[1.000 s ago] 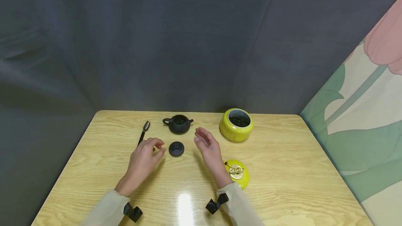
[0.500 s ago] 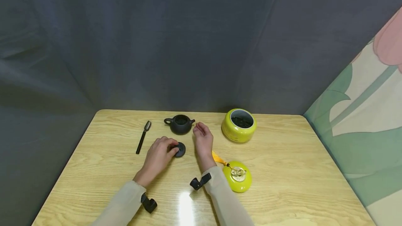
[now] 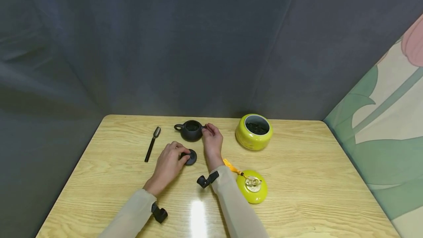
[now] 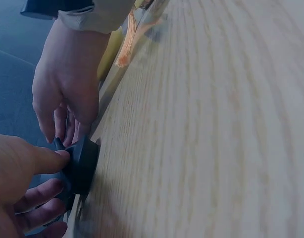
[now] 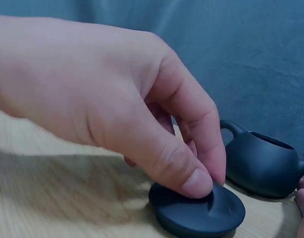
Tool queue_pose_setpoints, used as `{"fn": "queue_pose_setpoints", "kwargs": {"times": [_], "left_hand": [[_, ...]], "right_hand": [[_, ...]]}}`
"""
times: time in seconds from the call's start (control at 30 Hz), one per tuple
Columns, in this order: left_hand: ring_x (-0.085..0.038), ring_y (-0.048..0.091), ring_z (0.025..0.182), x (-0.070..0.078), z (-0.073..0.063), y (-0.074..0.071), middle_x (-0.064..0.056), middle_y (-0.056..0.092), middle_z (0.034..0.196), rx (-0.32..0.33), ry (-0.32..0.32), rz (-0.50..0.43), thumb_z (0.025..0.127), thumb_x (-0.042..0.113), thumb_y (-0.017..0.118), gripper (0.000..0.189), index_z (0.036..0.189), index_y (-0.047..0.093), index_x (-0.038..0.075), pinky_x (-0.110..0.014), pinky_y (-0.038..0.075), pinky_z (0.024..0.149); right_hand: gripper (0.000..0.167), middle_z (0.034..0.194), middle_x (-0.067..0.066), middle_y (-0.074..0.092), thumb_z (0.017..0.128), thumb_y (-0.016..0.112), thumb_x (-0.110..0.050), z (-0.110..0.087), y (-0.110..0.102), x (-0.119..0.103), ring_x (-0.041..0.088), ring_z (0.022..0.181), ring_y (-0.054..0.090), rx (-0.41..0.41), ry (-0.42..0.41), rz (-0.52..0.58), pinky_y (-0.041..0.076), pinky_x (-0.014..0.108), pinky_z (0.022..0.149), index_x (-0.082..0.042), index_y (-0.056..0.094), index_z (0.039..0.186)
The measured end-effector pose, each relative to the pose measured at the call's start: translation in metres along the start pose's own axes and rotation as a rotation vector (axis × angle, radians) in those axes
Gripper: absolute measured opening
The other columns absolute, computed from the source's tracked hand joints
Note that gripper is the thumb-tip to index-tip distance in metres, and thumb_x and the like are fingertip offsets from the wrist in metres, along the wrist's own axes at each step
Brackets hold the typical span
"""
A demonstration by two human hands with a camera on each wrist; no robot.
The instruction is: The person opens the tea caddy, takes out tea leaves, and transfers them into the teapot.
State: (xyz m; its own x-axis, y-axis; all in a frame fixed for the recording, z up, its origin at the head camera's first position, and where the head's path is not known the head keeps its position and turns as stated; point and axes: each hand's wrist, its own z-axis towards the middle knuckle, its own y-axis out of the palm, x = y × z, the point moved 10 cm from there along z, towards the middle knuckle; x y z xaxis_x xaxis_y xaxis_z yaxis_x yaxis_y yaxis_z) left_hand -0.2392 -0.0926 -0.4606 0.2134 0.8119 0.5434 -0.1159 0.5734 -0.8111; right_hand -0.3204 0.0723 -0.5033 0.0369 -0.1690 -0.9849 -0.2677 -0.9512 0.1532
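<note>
My left hand point(image 3: 167, 162) pinches the knob of a small black teapot lid point(image 3: 192, 157) between thumb and fingers. In the right wrist view the lid point(image 5: 201, 218) sits low at the wooden surface, its rim plain to see. Behind it stands a black teapot point(image 3: 190, 135), uncovered, with dark contents inside. My right hand point(image 3: 213, 144) is at the teapot's spout, thumb on the near side and fingers beyond. At the right edge of the right wrist view, its fingertips lie above and below the spout of the teapot point(image 5: 263, 166).
A yellow jar point(image 3: 251, 140) holding dark leaves stands at the back right. Its yellow lid point(image 3: 252, 194), with a gold knob and orange tassel point(image 3: 230, 165), lies beside my right forearm. A black-handled scoop point(image 3: 152, 145) lies left of the teapot. A dark curtain point(image 3: 211, 47) hangs behind the table.
My left hand has moved right from beside the scoop and taken hold of the teapot lid's knob. My right hand has moved forward to the teapot's spout.
</note>
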Motion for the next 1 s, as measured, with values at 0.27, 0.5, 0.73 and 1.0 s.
{"fn": "queue_pose_setpoints", "kwargs": {"times": [0.27, 0.5, 0.73, 1.0], "left_hand": [[-0.028, 0.062, 0.107, 0.001, 0.014, -0.022, -0.007, 0.07, 0.118, 0.075, -0.018, -0.032, 0.097, 0.022, 0.08, 0.011, 0.105, 0.083, 0.015, -0.046, 0.057, 0.083], [-0.034, 0.062, 0.12, -0.002, 0.038, -0.049, -0.012, 0.069, 0.124, 0.109, -0.021, -0.08, 0.101, 0.023, 0.075, 0.018, 0.114, 0.082, 0.012, -0.052, 0.055, 0.098], [-0.034, 0.061, 0.12, 0.0, 0.061, -0.05, -0.011, 0.069, 0.125, 0.089, -0.014, -0.05, 0.103, 0.023, 0.073, 0.019, 0.116, 0.081, 0.013, -0.052, 0.054, 0.098], [-0.031, 0.061, 0.114, 0.006, 0.081, -0.038, -0.01, 0.067, 0.124, 0.047, 0.006, 0.022, 0.104, 0.025, 0.072, 0.02, 0.118, 0.081, 0.015, -0.047, 0.055, 0.09]], "right_hand": [[0.036, 0.135, 0.027, 0.069, 0.101, 0.066, -0.001, 0.002, 0.001, -0.003, 0.037, 0.126, 0.067, 0.036, -0.03, 0.01, 0.058, 0.033, 0.102, 0.008, 0.065, 0.136], [0.038, 0.137, 0.025, 0.068, 0.102, 0.066, -0.001, 0.003, 0.003, 0.0, 0.036, 0.126, 0.067, 0.026, -0.025, -0.029, 0.059, 0.036, 0.103, 0.006, 0.064, 0.138], [0.038, 0.137, 0.025, 0.068, 0.101, 0.065, 0.003, 0.003, 0.004, 0.003, 0.036, 0.127, 0.067, 0.016, -0.017, -0.026, 0.059, 0.036, 0.104, 0.005, 0.064, 0.139], [0.038, 0.138, 0.026, 0.067, 0.101, 0.063, 0.005, 0.003, 0.005, 0.001, 0.038, 0.129, 0.067, 0.009, -0.03, -0.041, 0.058, 0.04, 0.108, 0.006, 0.064, 0.139]]}}
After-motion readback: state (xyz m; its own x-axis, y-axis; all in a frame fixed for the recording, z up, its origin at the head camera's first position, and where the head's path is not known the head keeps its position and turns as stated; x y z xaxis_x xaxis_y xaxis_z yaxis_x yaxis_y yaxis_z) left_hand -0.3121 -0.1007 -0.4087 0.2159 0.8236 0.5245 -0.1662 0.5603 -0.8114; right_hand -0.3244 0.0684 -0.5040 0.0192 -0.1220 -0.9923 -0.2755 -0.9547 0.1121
